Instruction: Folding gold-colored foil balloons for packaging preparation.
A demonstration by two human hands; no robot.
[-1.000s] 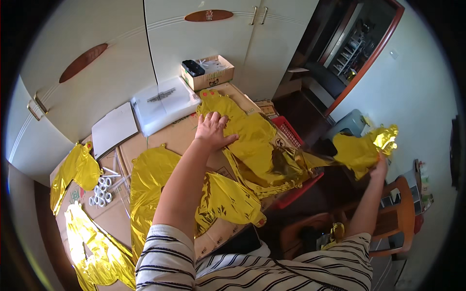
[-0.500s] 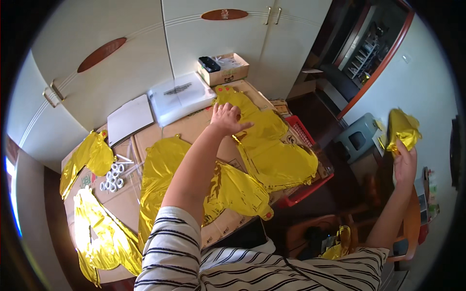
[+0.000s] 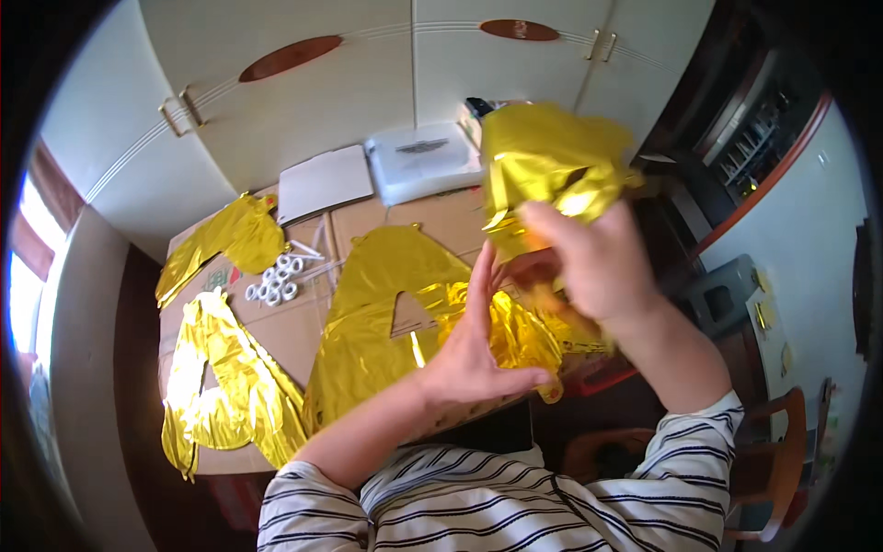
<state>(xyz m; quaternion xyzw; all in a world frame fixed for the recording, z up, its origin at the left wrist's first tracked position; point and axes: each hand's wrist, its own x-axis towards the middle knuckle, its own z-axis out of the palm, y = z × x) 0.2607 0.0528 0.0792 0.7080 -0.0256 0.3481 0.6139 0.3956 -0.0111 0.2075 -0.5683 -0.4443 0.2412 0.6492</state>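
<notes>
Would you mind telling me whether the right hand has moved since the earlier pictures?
Yes: the right hand has swung in from the far right, bringing the crumpled gold foil over the table.

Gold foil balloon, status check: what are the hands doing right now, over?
Right hand gripping crumpled gold foil balloon, raised above table. Left hand open, beside it. Nothing between them.

The crumpled gold foil balloon (image 3: 550,164) and the right hand (image 3: 589,262) are blurred. At three o'clock of the left hand (image 3: 474,354), flat foil is partly hidden.
</notes>
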